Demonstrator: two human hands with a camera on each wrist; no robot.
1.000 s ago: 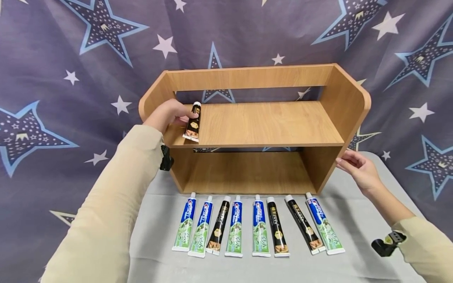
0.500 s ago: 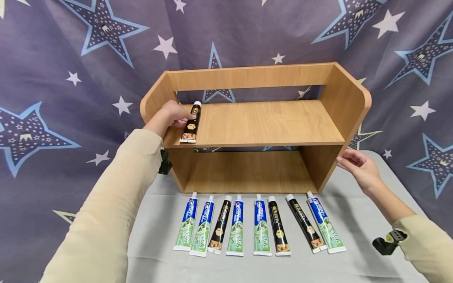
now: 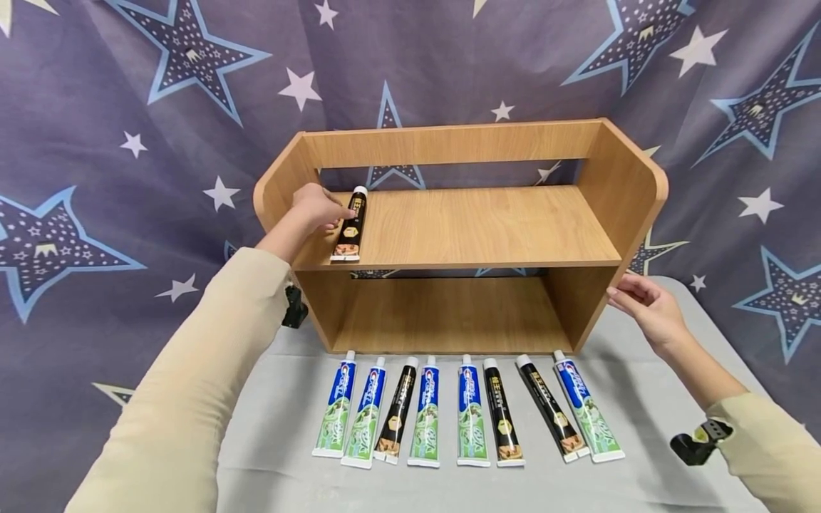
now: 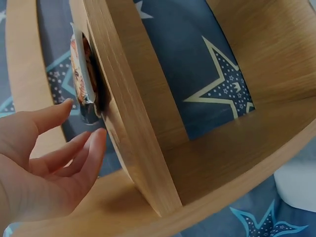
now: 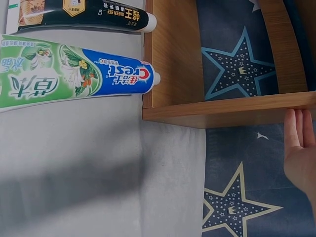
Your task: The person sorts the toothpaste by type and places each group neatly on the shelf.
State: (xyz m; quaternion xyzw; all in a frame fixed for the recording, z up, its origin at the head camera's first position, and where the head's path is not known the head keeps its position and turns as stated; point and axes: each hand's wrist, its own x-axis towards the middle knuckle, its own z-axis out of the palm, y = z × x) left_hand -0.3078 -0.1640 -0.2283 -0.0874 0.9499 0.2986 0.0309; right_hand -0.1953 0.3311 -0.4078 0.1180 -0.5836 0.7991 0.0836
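A black toothpaste tube (image 3: 350, 226) lies on the upper board of the wooden shelf (image 3: 494, 222), near its left end, white cap toward the back. My left hand (image 3: 318, 208) is at the tube's left side, the thumb by its upper part. In the left wrist view the thumb and fingers of the left hand (image 4: 54, 158) stand apart, with the black tube (image 4: 85, 74) beyond them rather than gripped. My right hand (image 3: 654, 313) touches the outer face of the shelf's right side panel with straight fingers, seen too as the right hand (image 5: 301, 153) in the right wrist view.
A row of toothpaste tubes lies on the grey cloth in front of the shelf: several blue-green Crest tubes (image 3: 473, 413) and three black ones (image 3: 503, 413). A star-patterned curtain (image 3: 449, 57) hangs behind. Both wrists carry small black cameras (image 3: 699, 442).
The black tube has settled flat on the upper board. My left hand has loosened its hold on it and shifted slightly. The right hand stays at the side panel.
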